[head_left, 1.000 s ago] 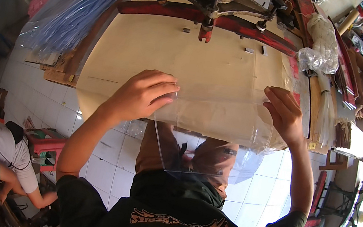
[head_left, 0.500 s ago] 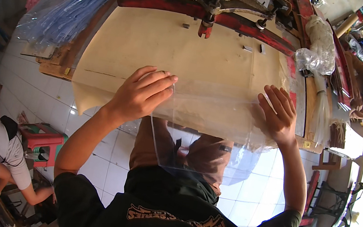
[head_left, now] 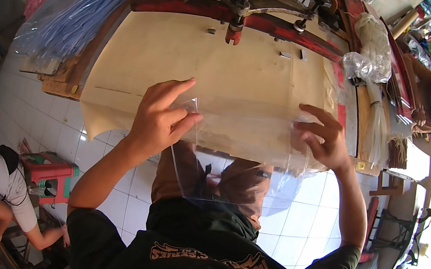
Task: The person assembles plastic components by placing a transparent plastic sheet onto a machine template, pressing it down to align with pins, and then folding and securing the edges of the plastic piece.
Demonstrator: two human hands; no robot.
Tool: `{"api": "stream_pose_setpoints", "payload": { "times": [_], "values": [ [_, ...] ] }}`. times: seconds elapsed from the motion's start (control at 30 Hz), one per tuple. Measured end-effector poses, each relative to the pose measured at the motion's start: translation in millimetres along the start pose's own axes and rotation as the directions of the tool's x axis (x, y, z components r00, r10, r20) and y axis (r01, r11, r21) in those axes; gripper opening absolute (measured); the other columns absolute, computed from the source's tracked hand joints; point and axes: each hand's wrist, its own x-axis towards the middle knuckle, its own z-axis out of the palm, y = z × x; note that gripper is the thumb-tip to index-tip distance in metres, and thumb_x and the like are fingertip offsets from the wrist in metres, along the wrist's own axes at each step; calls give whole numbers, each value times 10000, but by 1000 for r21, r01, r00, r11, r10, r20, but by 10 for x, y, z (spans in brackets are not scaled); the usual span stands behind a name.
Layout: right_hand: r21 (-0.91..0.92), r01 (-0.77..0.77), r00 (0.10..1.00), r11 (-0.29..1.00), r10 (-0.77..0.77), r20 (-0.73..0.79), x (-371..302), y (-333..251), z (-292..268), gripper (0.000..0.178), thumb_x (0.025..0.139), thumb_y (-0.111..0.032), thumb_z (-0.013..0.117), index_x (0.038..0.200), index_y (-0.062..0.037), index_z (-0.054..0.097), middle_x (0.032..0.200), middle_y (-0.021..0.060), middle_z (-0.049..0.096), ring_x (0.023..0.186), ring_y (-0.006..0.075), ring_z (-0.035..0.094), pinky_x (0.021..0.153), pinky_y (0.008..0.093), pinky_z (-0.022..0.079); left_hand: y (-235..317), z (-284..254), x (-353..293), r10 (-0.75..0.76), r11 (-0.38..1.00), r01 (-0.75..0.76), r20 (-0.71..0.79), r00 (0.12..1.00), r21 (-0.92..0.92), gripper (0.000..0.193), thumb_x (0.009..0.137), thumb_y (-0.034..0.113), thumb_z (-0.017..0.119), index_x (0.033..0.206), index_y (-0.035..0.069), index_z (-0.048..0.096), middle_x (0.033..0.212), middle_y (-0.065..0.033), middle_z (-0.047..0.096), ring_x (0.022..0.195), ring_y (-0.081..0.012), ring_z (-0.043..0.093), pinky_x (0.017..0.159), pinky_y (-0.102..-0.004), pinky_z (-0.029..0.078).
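Left hand point(head_left: 159, 117) and right hand point(head_left: 327, 141) flank a clear sheet point(head_left: 242, 145)

The 2 curl loosely, left forefinger raised; I cannot tell whether they pinch. Between them, the thin glossy plastic hangs down nearby, probably because it overhangs the table point(head_left: 62, 89). Beyond, smooth tan paper point(head_left: 225, 71), likely protective, runs beneath a curved red bar point(head_left: 269, 26).

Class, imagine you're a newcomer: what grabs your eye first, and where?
A red bar and a dark metal frame stand out at top centre. Below them, between the left hand and the right hand, clear plastic sheeting hangs past the tan work surface's near edge. Bluish plastic lies heaped at upper left.
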Motion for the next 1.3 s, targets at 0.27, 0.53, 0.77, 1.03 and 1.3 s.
{"api": "stream_pose_setpoints", "payload": {
  "times": [0.27,0.53,0.77,1.03,1.3],
  "values": [
    [685,-211,960,697,280,10,-225,-147,-129,347,760,54,784,1031,1,574,1030,157,669,920,209,677,784,320,562,185,21,-93,-218,963,217,15,976,-162,337,823,50,729,1142,13,626,1096,-123,616,1016,-239,610,857,-354,495],
    [877,49,989,479,-145,24,-52,-480,-440,435,807,-168,754,1177,28,636,1246,246,599,1149,364,600,935,483,503,447,116,327,-174,128,133,110,979,-983,832,771,-140,718,1470,84,326,1210,-123,485,952,-172,590,830,-313,559],
    [307,378,904,873,-420,81,408,-838,-635,297,751,-213,811,1020,-137,712,1298,151,588,1306,407,453,1121,594,209,872,477,1086,184,-280,230,183,966,-932,942,748,-111,764,1504,119,252,1286,-119,442,1151,-209,538,902,-332,550],
    [338,-60,987,939,4,163,50,-333,-1238,127,831,-134,763,821,-29,692,756,45,667,724,183,624,841,339,467,969,577,989,12,-39,91,90,996,-995,678,973,412,566,1473,32,312,1416,-154,468,1339,-291,442,1156,-456,284],
    [598,-368,910,712,408,75,187,-149,-1025,166,918,-167,675,923,0,674,763,-50,598,661,27,504,581,199,393,361,69,504,238,69,-13,3,971,-998,1075,813,818,446,1475,-17,303,1451,-261,422,1350,-395,421,1122,-552,312]
  ]
}}
